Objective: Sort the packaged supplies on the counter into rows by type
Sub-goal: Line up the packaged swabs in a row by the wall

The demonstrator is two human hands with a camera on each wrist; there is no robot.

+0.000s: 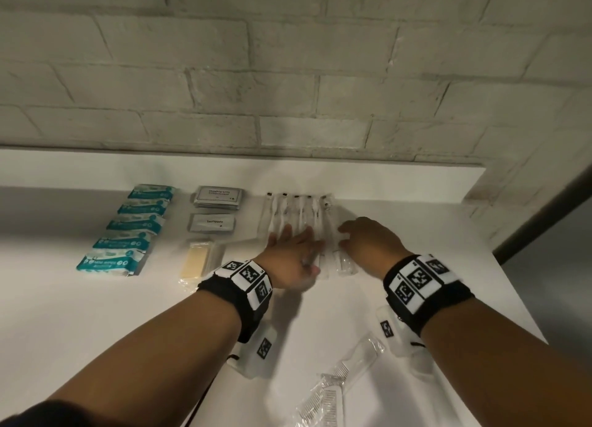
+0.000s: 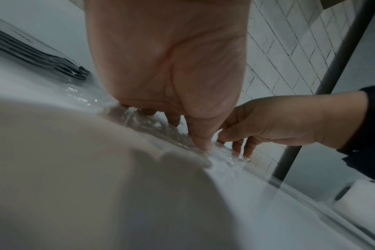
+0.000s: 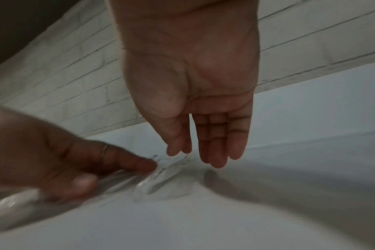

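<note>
From head height we look forward and down at a white counter [image 1: 416, 234] against a brick wall [image 1: 288, 74]. Our left-wrist camera sits close under the left hand [image 2: 167, 55], facing along its fingers. Our right-wrist camera does likewise beneath the right hand [image 3: 190, 67]. All three views share both hands meeting over clear packets [image 1: 304, 215].

Non-task bits I saw:
Whitewashed brick wall [image 1: 288, 74] behind the white counter [image 1: 400, 195]; dark post [image 2: 323, 84] stood at its rt end.
</note>
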